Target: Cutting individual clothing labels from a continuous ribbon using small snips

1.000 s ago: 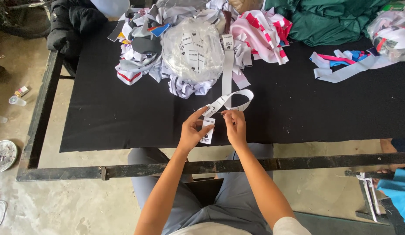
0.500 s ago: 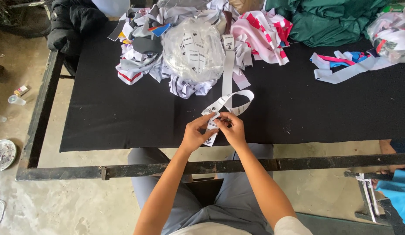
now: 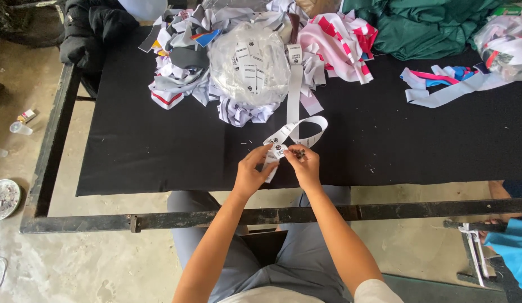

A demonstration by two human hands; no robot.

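Both my hands meet over the near edge of a black-covered table (image 3: 160, 151). My left hand (image 3: 253, 173) pinches the end of a long white label strip (image 3: 294, 106) with dark marks printed along it. Fingers of my right hand (image 3: 306, 166) close on the same strip end and on a small dark object that I cannot make out. From my hands the strip loops away and runs up to a clear plastic bag (image 3: 247, 64) holding more strips.
Heaps of white, grey, pink and striped fabric pieces (image 3: 339, 39) lie at the table's far side, with green cloth (image 3: 424, 25) and pale bands (image 3: 446, 90) to the right. A black metal frame bar (image 3: 384, 212) crosses above my lap. A person in blue (image 3: 511, 247) is at right.
My hands have drawn closer together on the strip end, and the loop has shifted slightly.
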